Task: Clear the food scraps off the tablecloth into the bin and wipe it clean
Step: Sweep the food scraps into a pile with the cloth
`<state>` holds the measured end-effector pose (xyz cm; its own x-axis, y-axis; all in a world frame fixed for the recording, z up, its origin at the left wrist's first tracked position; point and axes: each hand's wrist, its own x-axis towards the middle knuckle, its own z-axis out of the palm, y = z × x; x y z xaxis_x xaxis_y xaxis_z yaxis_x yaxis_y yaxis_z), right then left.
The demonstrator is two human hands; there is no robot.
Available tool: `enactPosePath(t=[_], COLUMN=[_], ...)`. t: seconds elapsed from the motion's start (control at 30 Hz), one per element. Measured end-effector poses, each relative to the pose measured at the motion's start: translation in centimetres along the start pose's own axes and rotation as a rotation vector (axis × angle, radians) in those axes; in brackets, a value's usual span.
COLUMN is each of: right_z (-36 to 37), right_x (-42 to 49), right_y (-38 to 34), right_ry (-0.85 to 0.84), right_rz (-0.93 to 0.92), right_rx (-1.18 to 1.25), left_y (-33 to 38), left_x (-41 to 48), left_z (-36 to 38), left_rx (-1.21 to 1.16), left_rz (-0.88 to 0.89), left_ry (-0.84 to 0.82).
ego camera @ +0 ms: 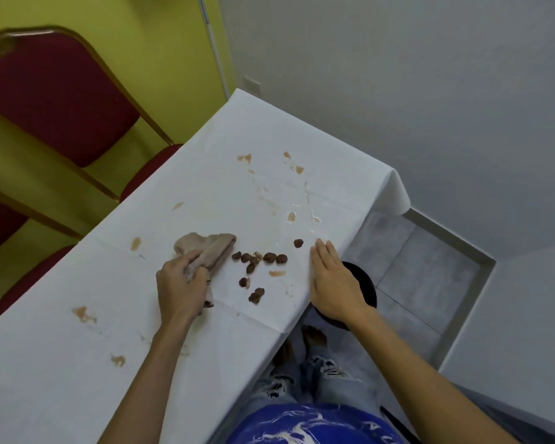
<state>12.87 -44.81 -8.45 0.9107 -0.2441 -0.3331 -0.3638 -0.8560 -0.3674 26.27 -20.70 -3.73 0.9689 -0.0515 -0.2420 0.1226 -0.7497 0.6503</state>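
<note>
A white tablecloth covers a long table and carries brownish smears. Several dark brown food scraps lie in a loose cluster near the table's right edge, one more apart from them. My left hand is shut on a beige cloth, which rests on the tablecloth just left of the scraps. My right hand lies flat and open at the table's right edge, fingers together, to the right of the scraps. A black bin stands on the floor below that edge, mostly hidden by my right hand.
Red padded chairs with gold frames stand along the far left side of the table by a yellow wall. Grey floor tiles and a white wall lie to the right. My legs and feet stand at the table's edge.
</note>
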Motion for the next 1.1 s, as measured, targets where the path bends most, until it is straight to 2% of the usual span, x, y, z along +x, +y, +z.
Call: enactPosePath(t=[0.17, 0.33, 0.43, 0.57, 0.67, 0.77, 1.1], right_z=[0.2, 0.1, 0.0, -0.1, 0.0, 0.1, 0.3], right_x=[0.0, 0.1, 0.1, 0.0, 0.0, 0.0, 0.2], right_y=[-0.4, -0.5, -0.4, -0.4, -0.6, -0.7, -0.7], right_ry=[0.0, -0.013, -0.022, -0.023, -0.02, -0.025, -0.025], right_rz=[0.024, 0.016, 0.013, 0.014, 0.024, 0.031, 0.028], right_rx=[0.004, -0.025, -0.046, -0.055, -0.052, -0.06, -0.1], left_y=[1.5, 5.0, 5.2, 2.0, -0.9, -1.5, 7.4], left_x=[-1.8, -2.7, -2.7, -4.4, -7.7, -10.2, -4.9], left_z=[5.0, 8.9, 8.3, 5.1, 4.4, 6.2, 13.2], left_rx=[-0.073, -0.14, -0.16, -0.15, -0.143, -0.179, -0.312], left_rz=[-0.068, 0.05, 0.076, -0.006, -0.093, -0.1, -0.026], left_ry=[-0.001, -0.124, -0.038, 0.163, 0.181, 0.124, 0.082])
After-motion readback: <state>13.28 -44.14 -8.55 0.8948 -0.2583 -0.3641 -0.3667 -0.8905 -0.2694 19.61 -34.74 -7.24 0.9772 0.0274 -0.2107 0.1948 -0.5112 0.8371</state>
